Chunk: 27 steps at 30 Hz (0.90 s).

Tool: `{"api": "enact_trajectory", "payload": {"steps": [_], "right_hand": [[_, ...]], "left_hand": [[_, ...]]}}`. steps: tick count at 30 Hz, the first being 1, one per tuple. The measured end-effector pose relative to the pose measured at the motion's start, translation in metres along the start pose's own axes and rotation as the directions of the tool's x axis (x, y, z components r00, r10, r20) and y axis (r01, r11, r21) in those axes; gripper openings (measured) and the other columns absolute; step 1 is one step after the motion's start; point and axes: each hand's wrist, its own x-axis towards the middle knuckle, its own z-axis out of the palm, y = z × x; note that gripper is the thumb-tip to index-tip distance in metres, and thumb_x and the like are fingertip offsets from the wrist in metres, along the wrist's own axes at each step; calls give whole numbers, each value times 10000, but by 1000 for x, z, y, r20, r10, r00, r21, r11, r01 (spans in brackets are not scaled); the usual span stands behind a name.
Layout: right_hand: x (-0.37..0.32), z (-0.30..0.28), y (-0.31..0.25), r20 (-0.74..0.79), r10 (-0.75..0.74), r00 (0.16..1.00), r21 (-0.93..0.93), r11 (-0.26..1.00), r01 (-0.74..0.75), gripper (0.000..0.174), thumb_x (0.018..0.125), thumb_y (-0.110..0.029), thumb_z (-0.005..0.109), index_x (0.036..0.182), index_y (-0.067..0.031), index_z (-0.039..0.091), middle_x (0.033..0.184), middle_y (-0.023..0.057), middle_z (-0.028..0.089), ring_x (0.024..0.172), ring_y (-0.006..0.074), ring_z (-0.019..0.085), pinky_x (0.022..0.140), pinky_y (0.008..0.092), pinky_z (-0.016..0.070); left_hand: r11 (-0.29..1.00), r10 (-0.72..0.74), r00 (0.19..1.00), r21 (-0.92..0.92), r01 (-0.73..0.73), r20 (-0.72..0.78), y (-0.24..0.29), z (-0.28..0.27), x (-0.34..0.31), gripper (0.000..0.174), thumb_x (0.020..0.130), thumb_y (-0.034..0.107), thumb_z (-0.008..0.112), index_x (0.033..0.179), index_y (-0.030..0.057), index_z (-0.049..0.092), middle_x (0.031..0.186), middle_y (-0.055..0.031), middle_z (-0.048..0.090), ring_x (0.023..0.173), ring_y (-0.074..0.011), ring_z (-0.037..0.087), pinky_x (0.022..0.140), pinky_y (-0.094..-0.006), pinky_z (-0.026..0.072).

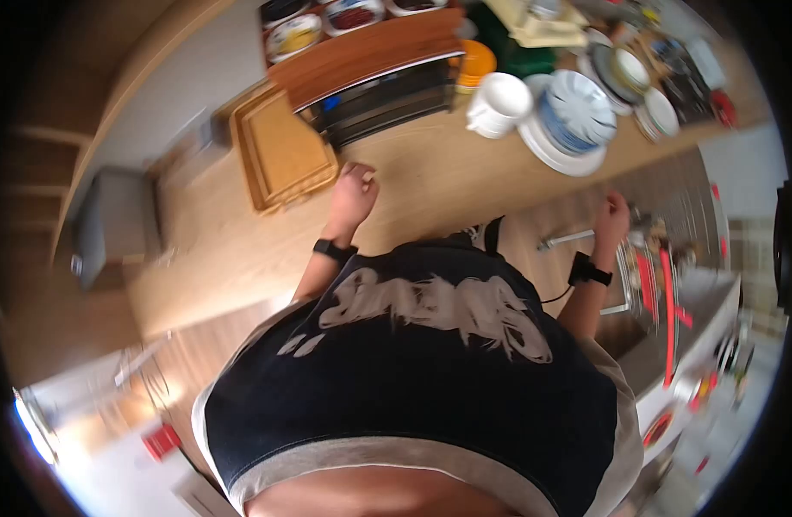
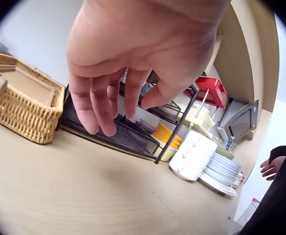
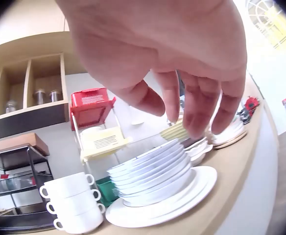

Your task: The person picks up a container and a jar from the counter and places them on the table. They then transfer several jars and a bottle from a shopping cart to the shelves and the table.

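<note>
My left hand (image 1: pixel 355 191) is over the wooden counter (image 1: pixel 413 185), near the corner of a wicker tray (image 1: pixel 284 155). Its fingers hang loosely bent and hold nothing. In the left wrist view, that hand (image 2: pixel 143 49) overlaps a black wire rack (image 2: pixel 138 139), with the woven tray side (image 2: pixel 23 117) at left. My right hand (image 1: pixel 612 220) hangs loose past the counter's front edge, its grasp bare. The right wrist view has this hand (image 3: pixel 167 58) above and in front of a stack of white bowls (image 3: pixel 155 174) on white plates (image 3: pixel 202 193). Stacked white cups (image 3: pixel 77 203) stand beside them.
A wooden board with small dishes (image 1: pixel 293 39) tops the rack. Behind the cups are an orange container (image 1: pixel 475 65) and a cream shelf (image 1: pixel 547 24). More dishes (image 1: pixel 659 112) stand farther right. A sink area with a red-handled dish rack (image 1: pixel 669 319) lies at right. Grey box (image 1: pixel 116 215) at left.
</note>
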Motion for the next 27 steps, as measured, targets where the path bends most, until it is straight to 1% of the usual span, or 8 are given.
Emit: {"api": "enact_trajectory", "payload": {"steps": [5,8,13,15,17,19,22,27], "right_hand": [[31,26,-94,-9,-211,977,183,961,209,259,924,-64,596,1158,-53,706,1052,124,703,865,199,671,734,334,539],[30,24,-148,-42,-310,950,222,924,311,268,911,8,574,1139,-52,702,998,84,683,785,178,628,671,298,498],[48,45,-165,-114,-383,917,302,866,400,291,889,47,562,1129,-47,696,942,75,668,766,182,617,673,297,495],[48,49,-181,-121,-394,911,317,855,411,299,883,59,555,1128,-44,693,929,76,663,761,184,614,676,296,495],[44,49,-198,-92,-452,887,345,822,454,319,869,78,544,1128,-39,688,922,84,657,760,190,614,677,299,497],[43,50,-214,-63,-459,886,381,810,447,321,866,83,535,1131,-29,677,922,88,650,775,197,622,687,309,503],[36,45,-245,9,-561,828,410,757,508,291,890,66,557,1147,-25,656,934,108,629,803,229,631,721,323,517],[22,44,-247,117,-565,817,411,776,478,258,935,31,558,1169,-11,658,969,110,651,872,207,645,721,291,515]], "left_hand": [[997,-41,977,59,55,-207,11,-26,-12,171,869,19,603,1016,1,688,1011,-171,656,780,-266,696,688,-363,577],[996,-82,908,-12,85,-410,24,-57,-21,197,863,-49,570,1008,7,691,994,-126,654,733,-187,669,589,-286,554],[989,-37,730,-131,-72,-683,53,-124,21,273,899,-80,532,1127,20,644,1088,-95,615,804,-156,683,676,-246,540],[990,-25,734,-118,-75,-679,69,-148,47,285,901,-50,563,1167,13,642,1118,-101,594,923,-183,672,707,-259,548],[990,120,825,130,-57,-552,74,-165,78,341,898,-9,605,1238,13,625,1134,-112,570,1063,-196,627,740,-275,556],[990,83,864,144,-12,-496,95,-168,103,465,886,85,677,1336,26,571,1208,-164,558,1174,-282,585,863,-349,555],[908,305,882,388,-157,-358,94,-167,142,672,863,270,755,1421,15,481,1356,-263,500,1235,-450,531,1053,-456,455],[948,149,884,319,1,-444,48,-170,176,689,906,347,716,1404,-66,479,1330,-269,540,1210,-377,573,1018,-413,474]]}}
